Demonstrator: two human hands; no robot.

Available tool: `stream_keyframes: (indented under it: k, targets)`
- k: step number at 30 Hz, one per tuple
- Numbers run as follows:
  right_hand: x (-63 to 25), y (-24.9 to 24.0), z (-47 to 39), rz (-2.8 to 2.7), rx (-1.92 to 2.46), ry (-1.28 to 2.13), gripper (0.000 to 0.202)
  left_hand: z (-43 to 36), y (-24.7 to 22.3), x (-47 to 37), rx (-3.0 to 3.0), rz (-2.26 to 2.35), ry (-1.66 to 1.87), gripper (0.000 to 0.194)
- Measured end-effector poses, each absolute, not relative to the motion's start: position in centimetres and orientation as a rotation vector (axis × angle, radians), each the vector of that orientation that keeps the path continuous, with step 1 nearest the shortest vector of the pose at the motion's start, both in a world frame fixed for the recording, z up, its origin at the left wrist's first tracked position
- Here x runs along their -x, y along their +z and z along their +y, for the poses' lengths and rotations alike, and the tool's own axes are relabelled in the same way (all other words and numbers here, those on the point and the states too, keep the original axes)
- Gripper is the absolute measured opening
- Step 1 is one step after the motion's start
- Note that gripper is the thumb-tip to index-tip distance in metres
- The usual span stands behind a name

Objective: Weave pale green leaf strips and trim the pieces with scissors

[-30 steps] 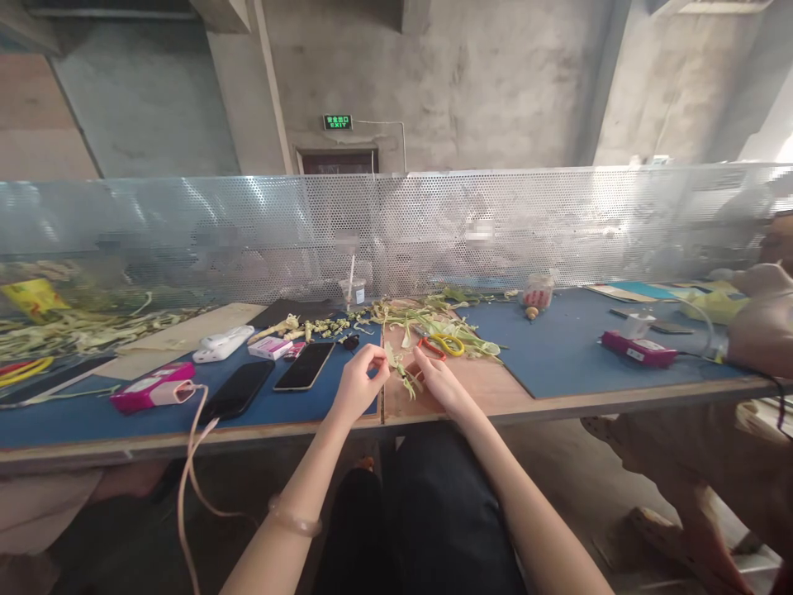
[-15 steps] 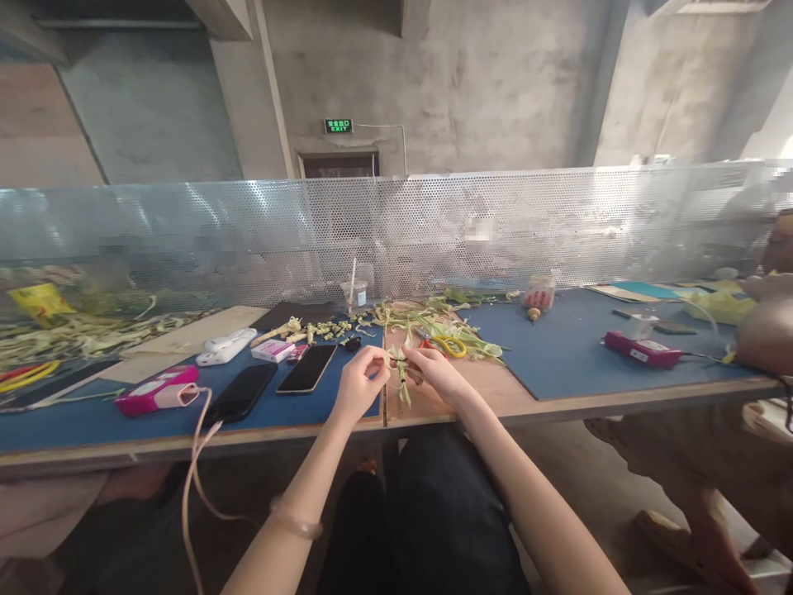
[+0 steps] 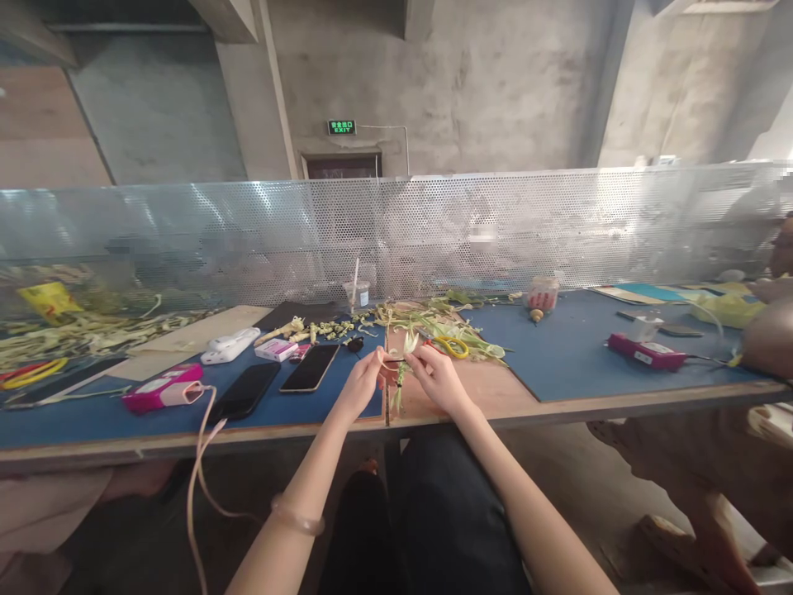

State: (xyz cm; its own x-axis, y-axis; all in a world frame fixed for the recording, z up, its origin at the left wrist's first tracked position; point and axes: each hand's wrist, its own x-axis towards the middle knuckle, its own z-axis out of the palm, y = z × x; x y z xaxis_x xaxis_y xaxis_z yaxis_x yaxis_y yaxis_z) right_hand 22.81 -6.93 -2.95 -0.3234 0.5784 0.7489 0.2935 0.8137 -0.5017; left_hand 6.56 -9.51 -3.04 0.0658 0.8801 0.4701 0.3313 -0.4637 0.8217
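Over the front of the wooden board, my left hand (image 3: pixel 359 387) is closed, pinching a thin pale leaf strip. My right hand (image 3: pixel 439 377) is closed too, with fingertips around the upper part of a braided pale-green leaf piece (image 3: pixel 400 387). This piece hangs between the hands, its loose green end pointing down. White leaf ends (image 3: pixel 410 341) stick up above the fingers. Just behind my right hand lie scissors with yellow and red handles (image 3: pixel 454 347), on a heap of loose green leaf strips (image 3: pixel 427 318).
Left of my hands are two phones (image 3: pixel 311 368), a pink power bank (image 3: pixel 162 388) with a cable, a white case (image 3: pixel 229 345) and several small knotted pieces (image 3: pixel 328 330). A plastic cup (image 3: pixel 358 295) stands behind. To the right are a jar (image 3: pixel 543 293), another power bank (image 3: pixel 644 353) and a person's arm.
My left hand has turned and dropped slightly, drawing a strip out to the left of the braided piece. The white leaf ends now stand upright above my right fingertips.
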Motion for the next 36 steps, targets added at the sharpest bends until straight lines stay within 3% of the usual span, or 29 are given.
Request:
stream_keyframes:
  k: [8, 21, 36]
  targets:
    - [-22.9, -3.4, -6.9, -2.005, 0.595, 0.186, 0.029, -10.5, -2.4, -7.2, -2.057, 1.199, 1.291, 0.033]
    - [-22.9, -4.1, -6.7, -1.93, 0.522, 0.021, 0.028, -10.3, -2.6, -7.1, -2.125, 1.256, 1.215, 0.036]
    - [-22.7, -4.6, -6.4, -1.972, 0.624, -0.403, 0.028, -10.1, -2.7, -7.0, -2.272, 1.347, 1.2, 0.038]
